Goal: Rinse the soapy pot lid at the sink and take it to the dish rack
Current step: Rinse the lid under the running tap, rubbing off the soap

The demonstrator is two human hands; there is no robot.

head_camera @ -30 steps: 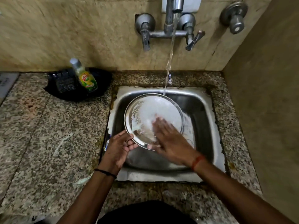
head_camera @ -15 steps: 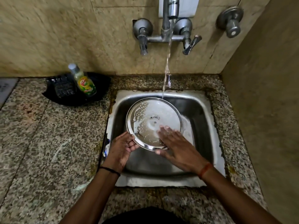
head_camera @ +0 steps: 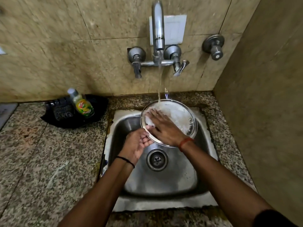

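Observation:
A round steel pot lid [head_camera: 178, 115], white with suds, is held tilted over the back of the steel sink [head_camera: 180, 182]. Water from the wall tap [head_camera: 158, 30] falls onto its upper left edge. My left hand [head_camera: 136, 145] grips the lid's lower left rim from below. My right hand [head_camera: 164, 126] lies flat on the lid's face, fingers spread toward the upper left, under the stream. The lid's knob side is hidden. No dish rack is in view.
A green dish-soap bottle [head_camera: 82, 104] leans in a black tray [head_camera: 98, 115] with a dark scrubber [head_camera: 61, 110] on the granite counter [head_camera: 41, 161], left of the sink. A tiled wall [head_camera: 262, 95] stands close on the right. The sink drain [head_camera: 157, 159] is uncovered.
The lid has been raised and moved back under the stream. My right hand slid from the lid's lower edge up across its face to the upper left. The left hand keeps its hold.

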